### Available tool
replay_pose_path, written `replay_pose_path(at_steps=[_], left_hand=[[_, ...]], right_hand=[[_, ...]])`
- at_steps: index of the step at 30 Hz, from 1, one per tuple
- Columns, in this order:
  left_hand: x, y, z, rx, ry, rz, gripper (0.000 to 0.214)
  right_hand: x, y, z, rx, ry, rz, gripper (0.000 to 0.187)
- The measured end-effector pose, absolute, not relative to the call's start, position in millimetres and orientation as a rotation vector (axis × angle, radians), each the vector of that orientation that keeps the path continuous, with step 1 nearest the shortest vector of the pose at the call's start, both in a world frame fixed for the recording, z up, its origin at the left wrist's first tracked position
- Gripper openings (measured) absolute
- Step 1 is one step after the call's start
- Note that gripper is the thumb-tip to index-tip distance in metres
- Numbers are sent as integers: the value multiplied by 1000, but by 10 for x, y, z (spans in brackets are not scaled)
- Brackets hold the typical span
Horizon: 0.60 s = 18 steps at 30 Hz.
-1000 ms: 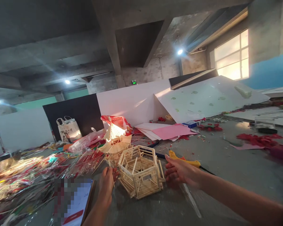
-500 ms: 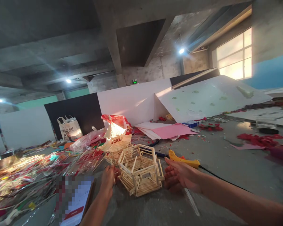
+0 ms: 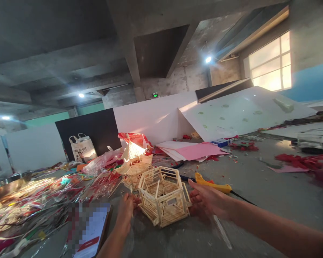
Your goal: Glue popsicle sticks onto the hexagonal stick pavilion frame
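A hexagonal frame built of thin wooden sticks [image 3: 163, 199] lies tilted on the grey table [image 3: 258, 200]. My left hand [image 3: 125, 212] is curled against its left edge, fingers pinched on the sticks. Against the frame's right side rests my right hand [image 3: 206, 200], its fingers cupped around that side. Just behind stands a second stick model [image 3: 134, 163] with a pointed roof, lit by the sun.
A yellow glue gun [image 3: 212, 184] with a black cord lies right of the frame. A phone [image 3: 90, 231] sits at my left wrist. Shiny wrappers and sticks [image 3: 34, 197] litter the left side. Pink and white sheets [image 3: 193, 149], red scraps [image 3: 298, 159], a tote bag [image 3: 82, 148] and leaning boards stand behind.
The view has drifted slightly to the left. Both hands stay on the stick frame, which has barely moved.
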<state>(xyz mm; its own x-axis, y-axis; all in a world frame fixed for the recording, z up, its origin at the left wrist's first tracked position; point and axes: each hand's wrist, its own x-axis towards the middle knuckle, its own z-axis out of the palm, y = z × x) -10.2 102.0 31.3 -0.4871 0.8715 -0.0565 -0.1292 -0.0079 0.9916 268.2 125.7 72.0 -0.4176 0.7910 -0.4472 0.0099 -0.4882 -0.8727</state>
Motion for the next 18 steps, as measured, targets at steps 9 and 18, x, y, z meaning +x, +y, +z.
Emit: replay_pose_path(at_steps=[9, 18], left_hand=[[-124, 988, 262, 779, 1430, 1599, 10], [-67, 873, 276, 774, 1383, 1543, 11]], right_hand=[[2610, 1518, 654, -1347, -1278, 1859, 52], [2596, 1511, 770, -1410, -1303, 1754, 46]])
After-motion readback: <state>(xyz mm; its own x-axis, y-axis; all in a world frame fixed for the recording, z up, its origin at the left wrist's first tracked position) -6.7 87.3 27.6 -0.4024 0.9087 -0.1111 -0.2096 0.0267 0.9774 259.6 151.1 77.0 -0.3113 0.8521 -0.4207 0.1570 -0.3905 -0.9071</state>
